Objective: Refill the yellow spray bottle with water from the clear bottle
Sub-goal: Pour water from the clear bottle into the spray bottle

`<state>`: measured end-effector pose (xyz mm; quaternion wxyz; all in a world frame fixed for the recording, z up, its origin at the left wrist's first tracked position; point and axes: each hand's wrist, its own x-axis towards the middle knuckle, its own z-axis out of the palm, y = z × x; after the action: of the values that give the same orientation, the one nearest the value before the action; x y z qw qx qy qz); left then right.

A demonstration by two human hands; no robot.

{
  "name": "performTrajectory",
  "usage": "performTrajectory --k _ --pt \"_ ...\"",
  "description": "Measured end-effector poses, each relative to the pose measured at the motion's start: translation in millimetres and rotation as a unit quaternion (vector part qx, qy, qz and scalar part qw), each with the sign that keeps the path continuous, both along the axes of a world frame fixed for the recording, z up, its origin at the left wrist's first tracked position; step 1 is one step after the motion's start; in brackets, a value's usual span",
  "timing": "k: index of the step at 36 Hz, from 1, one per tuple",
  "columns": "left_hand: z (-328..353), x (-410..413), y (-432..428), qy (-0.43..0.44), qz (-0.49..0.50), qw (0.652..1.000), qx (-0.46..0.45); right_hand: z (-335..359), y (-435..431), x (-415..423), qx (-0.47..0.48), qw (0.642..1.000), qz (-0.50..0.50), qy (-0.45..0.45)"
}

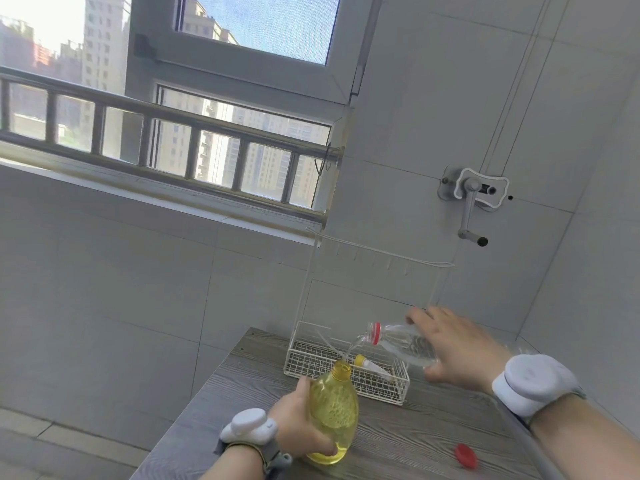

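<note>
The yellow bottle [334,407] stands on the surface [398,445], neck open, with our left hand [299,424] wrapped round its body. Above it our right hand [453,344] grips the clear bottle [401,342], tilted mouth-down, and a thin stream runs from its mouth into the yellow neck. We judge the step in hand to be pouring, with the fill level apparently low. The next move calls for a steady tilt with the stream centred, then righting the clear bottle. The spray head [372,367] lies in the wire basket [311,358] just behind, and a red cap [465,455] lies on the surface to the right.
</note>
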<state>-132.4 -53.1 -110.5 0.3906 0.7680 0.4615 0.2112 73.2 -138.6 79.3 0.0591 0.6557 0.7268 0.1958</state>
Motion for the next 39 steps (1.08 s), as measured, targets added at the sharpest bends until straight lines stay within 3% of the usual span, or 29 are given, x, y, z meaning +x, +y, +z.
performTrajectory --k 39 --pt "5.7 -1.0 -4.3 0.000 -0.008 1.000 0.002 0.6 -1.9 -2.3 -0.006 1.000 -0.005 -0.008"
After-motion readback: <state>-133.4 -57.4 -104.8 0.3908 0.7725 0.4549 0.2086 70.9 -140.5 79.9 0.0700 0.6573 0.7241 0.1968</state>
